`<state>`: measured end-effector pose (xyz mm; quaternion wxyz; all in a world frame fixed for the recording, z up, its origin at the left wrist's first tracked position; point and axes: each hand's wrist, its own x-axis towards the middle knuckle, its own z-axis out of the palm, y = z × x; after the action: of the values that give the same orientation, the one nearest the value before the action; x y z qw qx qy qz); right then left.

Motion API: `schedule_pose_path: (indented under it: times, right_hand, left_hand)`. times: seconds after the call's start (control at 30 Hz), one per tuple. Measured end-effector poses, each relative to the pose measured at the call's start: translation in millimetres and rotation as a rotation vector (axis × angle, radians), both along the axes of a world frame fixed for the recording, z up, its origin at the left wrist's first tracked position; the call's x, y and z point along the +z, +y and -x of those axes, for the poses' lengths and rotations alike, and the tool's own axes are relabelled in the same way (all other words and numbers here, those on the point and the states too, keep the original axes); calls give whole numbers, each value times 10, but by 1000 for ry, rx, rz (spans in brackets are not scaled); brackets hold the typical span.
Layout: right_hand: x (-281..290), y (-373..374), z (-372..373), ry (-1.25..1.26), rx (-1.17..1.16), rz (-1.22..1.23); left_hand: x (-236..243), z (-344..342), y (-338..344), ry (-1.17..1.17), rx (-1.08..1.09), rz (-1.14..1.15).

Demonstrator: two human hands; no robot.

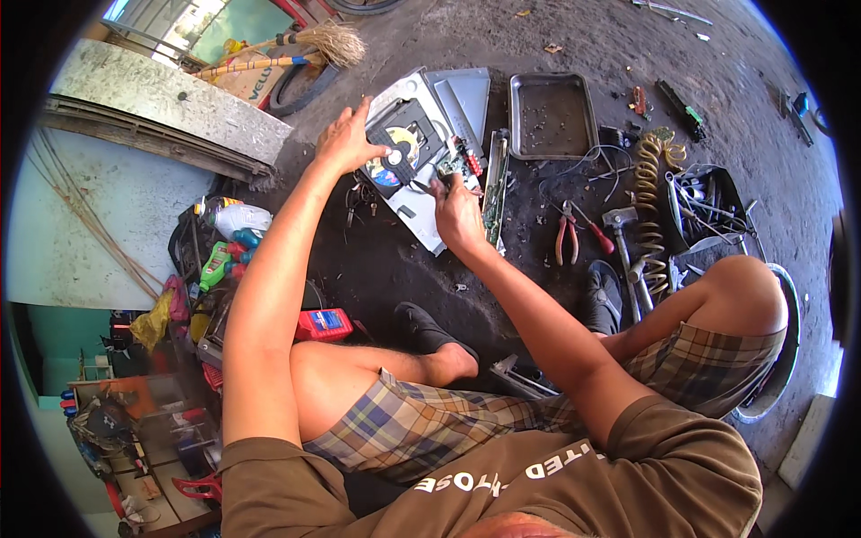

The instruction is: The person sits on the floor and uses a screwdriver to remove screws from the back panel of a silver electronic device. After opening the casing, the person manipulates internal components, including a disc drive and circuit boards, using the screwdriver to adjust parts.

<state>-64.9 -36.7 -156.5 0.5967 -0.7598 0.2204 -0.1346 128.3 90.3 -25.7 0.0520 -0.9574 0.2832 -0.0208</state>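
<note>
A taken-apart disc player lies on the ground ahead of me, its pale metal casing (420, 218) under a black disc drive (429, 127) with a colourful disc inside. My left hand (344, 142) grips the drive's left edge, thumb over the top near the disc. Close to the drive's lower right corner, my right hand (459, 213) is closed, fingers pinched by a small green circuit board (468, 161). A thin dark piece shows at its fingertips; its kind cannot be made out. A long narrow board strip (495, 184) lies just right of the casing.
A metal tray (552, 117) lies beyond, to the right. Pliers (567, 235), a red-handled screwdriver (599, 235), a hammer (622, 235) and a coiled hose (647, 188) lie near a tool-filled container (708, 211). A red bottle (325, 325) rests by my left knee; a broom (323, 43) lies far left.
</note>
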Motion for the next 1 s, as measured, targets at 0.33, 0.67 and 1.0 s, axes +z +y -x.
schedule_pose_path:
  times: [0.33,0.67,1.0]
  right_hand:
    - [-131,75,-15,-163,-92,99]
    - [43,-14,17,-44,12,1]
    - [-156,94,16,-190,-79,38]
  left_hand:
    - [-2,-23,-34,14,-4,-3]
    - [-8,-10,-24,0,-11,3]
    - [-23,-17,-5,-14,-13,-2]
